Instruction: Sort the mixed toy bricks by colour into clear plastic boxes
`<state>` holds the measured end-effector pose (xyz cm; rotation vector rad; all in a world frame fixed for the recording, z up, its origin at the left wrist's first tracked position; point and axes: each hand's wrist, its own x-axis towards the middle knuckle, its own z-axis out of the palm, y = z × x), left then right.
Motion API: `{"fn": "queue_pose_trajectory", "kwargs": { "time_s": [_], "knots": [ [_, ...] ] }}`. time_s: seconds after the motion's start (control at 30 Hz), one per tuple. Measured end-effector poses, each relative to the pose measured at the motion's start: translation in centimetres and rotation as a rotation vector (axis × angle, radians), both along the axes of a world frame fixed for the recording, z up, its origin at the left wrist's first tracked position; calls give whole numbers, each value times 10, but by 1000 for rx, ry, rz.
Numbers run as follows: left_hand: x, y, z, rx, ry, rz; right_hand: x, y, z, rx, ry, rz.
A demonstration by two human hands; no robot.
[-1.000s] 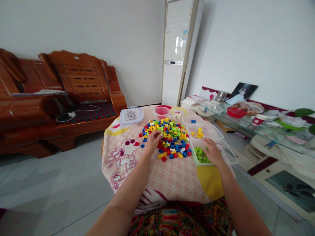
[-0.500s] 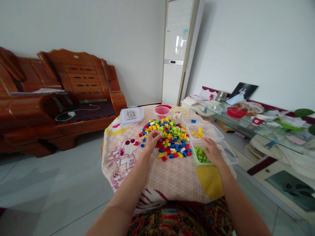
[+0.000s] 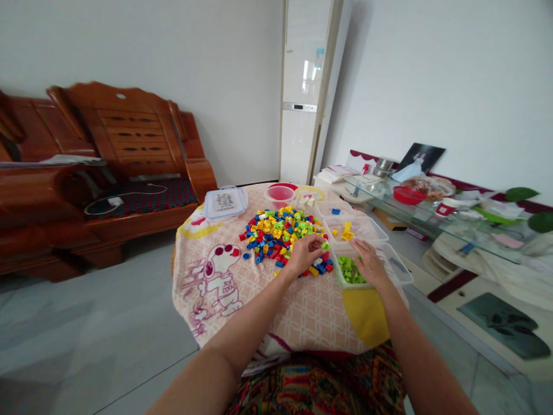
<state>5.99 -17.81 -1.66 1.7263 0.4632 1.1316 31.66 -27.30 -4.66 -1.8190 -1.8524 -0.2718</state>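
Over the right side of a pile of toy building bricks (image 3: 276,227), my left hand (image 3: 305,253) pinches a lime-green brick (image 3: 325,246) at its fingertips. The pile mixes red, blue, yellow, green and a few white pieces. My right hand (image 3: 370,264) rests at the clear plastic box (image 3: 345,286) nearest me, fingers stretched out and a little apart. Inside that box lie lime-green bricks (image 3: 351,271), partly covered by the right hand. Just behind it, another clear box (image 3: 375,229) holds a few yellow bricks (image 3: 347,231). A third clear box (image 3: 322,210) contains a blue brick (image 3: 336,211).
A pink round tub (image 3: 280,196) and white bricks (image 3: 307,200) sit at the table's back. At the back left is a lidded plastic box (image 3: 225,203). A patterned cloth (image 3: 298,317) covers the table. To the right stands a glass-topped cabinet (image 3: 466,230); to the left, a wooden sofa (image 3: 129,138).
My left hand has moved right across the pile towards the green bricks' box, and a green brick now shows in its fingers. The right hand stays by the box. The view has shifted slightly.
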Motion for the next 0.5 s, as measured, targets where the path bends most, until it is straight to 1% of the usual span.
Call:
{"fn": "queue_pose_trajectory", "kwargs": {
  "time_s": [0.03,0.1,0.13,0.17,0.23,0.3,0.4,0.43,0.5],
  "knots": [
    [9,-5,-2,31,13,-52,0,0,0,-2,-1,3],
    [19,-12,-6,115,41,-102,0,0,1,-2,-4,10],
    [20,-14,-8,167,60,-94,0,-1,2,0,-4,12],
    [19,-14,-8,223,82,-60,0,-1,2,4,-4,12],
    [9,-9,-9,326,142,69,0,-1,1,15,1,12],
    [-8,2,-8,386,214,250,-1,-1,1,26,7,13],
    [-36,24,-7,379,311,525,-2,-1,0,25,7,13],
    [-44,31,-7,369,334,593,-2,-1,0,21,4,10],
    [-56,42,-9,350,376,679,-1,-1,-1,11,-5,-1]
  ]
}}
